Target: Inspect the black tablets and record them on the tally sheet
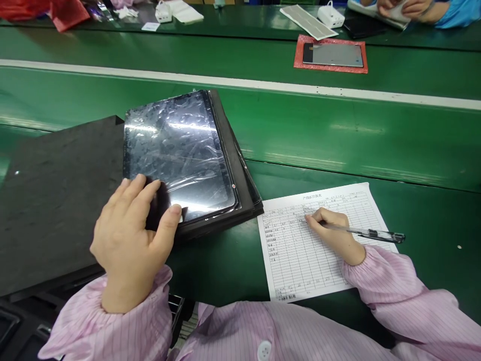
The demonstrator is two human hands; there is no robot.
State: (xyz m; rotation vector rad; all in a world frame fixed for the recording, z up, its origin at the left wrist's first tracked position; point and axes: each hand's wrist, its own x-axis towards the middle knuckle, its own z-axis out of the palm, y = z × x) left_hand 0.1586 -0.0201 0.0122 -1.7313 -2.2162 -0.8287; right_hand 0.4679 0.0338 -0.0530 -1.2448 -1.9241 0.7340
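My right hand (336, 233) is closed around a black pen (379, 235), which rests over a printed form (293, 255). The form is a ruled table with handwriting in its left column and along the bottom. On the left, my left hand (135, 230) lies with fingers spread on the lower left corner of a tablet screen (176, 150) covered in wrinkled clear film. Beneath that screen are black foam sheets (235, 170) with another dark panel edge sticking out to the right. A wide black foam sheet (63, 195) extends to the left of my hand.
A raised green ledge with a white strip (263, 87) crosses behind. Beyond it lies a display panel (334, 54) on red bubble wrap (298, 52). White adapters (330, 16) and a red bag (67, 14) are farther back. A co-worker's hands (406, 7) hold something at the top right.
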